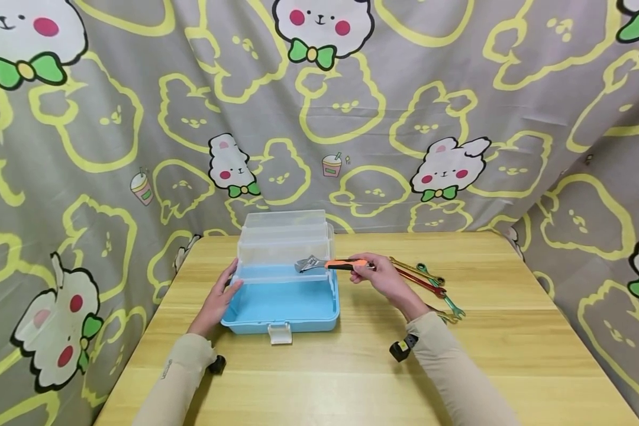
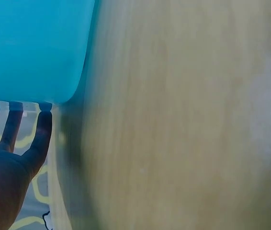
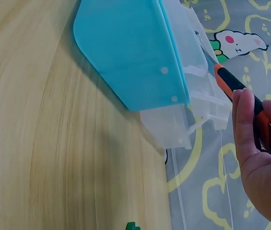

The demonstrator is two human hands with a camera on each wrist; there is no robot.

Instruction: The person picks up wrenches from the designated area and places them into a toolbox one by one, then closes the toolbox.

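A light blue toolbox [image 1: 282,302] stands unfolded, its clear trays [image 1: 284,245] raised toward the back. My left hand [image 1: 220,296] grips its left side, thumb over the edge and fingers along the outside. In the left wrist view, fingers [image 2: 42,134] touch the blue wall. My right hand [image 1: 380,275] holds an adjustable wrench [image 1: 341,264] by its orange and black handle. The wrench's metal head points left, over the toolbox by the clear trays. In the right wrist view, the thumb and fingers pinch the handle [image 3: 238,86].
Several coloured wrenches [image 1: 423,281], gold, red and green, lie on the wooden table [image 1: 490,331] right of the toolbox, partly behind my right hand and forearm. A white latch [image 1: 280,333] hangs at the toolbox front. A patterned grey curtain [image 1: 373,118] hangs behind the table.
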